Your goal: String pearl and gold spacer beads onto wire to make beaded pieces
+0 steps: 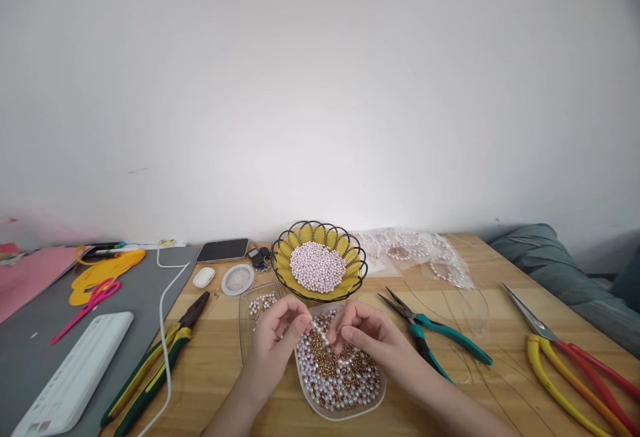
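Note:
Over a clear plastic tray (379,405) of mixed white, pinkish and gold beads (325,360), my two hands come close together. My left hand (279,335) is closed, thumb and index finger pinched at the tray's left side. A short row of pearly beads (320,331) shows between the fingertips, looking like a strand; its thread is too fine to see. My right hand (369,337) is also closed, fingers curled and thumb bent in at the strand's other end. Just behind stands a black wire basket with yellow lining (356,267), holding small pink pearl beads (318,267).
Left of the tray are a smaller bead container (243,320), green-yellow pliers (165,360), a white cable (165,330) and a phone (223,250). To the right lie teal needle-nose pliers (425,330), loose wire (480,370), bagged pearl strands (445,263) and large scissors (545,337).

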`<state>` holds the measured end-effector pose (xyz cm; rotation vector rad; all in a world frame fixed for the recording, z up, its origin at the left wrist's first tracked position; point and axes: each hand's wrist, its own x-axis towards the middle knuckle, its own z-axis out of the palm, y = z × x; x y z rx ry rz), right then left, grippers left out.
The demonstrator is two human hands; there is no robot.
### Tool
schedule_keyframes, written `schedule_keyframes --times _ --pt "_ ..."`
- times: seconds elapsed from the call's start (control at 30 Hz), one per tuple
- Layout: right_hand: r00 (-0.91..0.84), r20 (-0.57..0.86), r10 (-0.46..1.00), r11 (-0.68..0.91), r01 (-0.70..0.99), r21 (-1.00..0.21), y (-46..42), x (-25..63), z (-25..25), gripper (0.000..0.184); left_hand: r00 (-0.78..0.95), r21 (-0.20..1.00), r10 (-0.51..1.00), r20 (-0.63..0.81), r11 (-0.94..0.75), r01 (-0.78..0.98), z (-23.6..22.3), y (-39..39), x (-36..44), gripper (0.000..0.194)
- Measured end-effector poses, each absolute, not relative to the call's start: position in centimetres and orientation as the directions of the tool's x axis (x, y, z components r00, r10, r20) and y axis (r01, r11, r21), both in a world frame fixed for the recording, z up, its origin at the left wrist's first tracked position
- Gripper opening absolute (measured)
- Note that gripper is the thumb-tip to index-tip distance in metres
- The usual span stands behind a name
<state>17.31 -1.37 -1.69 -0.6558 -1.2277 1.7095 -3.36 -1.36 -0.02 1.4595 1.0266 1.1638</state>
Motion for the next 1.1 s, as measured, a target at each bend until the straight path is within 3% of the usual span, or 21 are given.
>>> schedule_keyframes --times 0.33,0.6,0.9,1.1 --pt "-0.414 0.126 0.902 -0.012 -0.314 -0.949 -1.0 17.4 -2.2 0.032 0.327 0.960 0.926 0.189 -0.244 0.135 0.0 -1.1 -3.2 0.027" --pt "-0.463 0.090 0.882 0.027 -0.142 -0.990 -1.3 17.1 -3.1 0.031 0.382 0.938 0.904 0.191 -0.283 0.201 -0.2 -1.5 -2.7 0.023" --pt "-0.502 0.118 0.857 0.121 -0.026 -0.992 -1.4 17.2 -2.7 0.025 0.313 0.929 0.920 0.238 -0.310 0.204 0.0 -1.3 -2.9 0.021" --pt "-0.516 0.090 0.852 0.078 -0.045 -0.996 -1.5 17.2 -2.1 0.022 0.252 0.932 0.933 0.258 -0.309 0.190 -0.1 -1.1 -3.0 0.024"
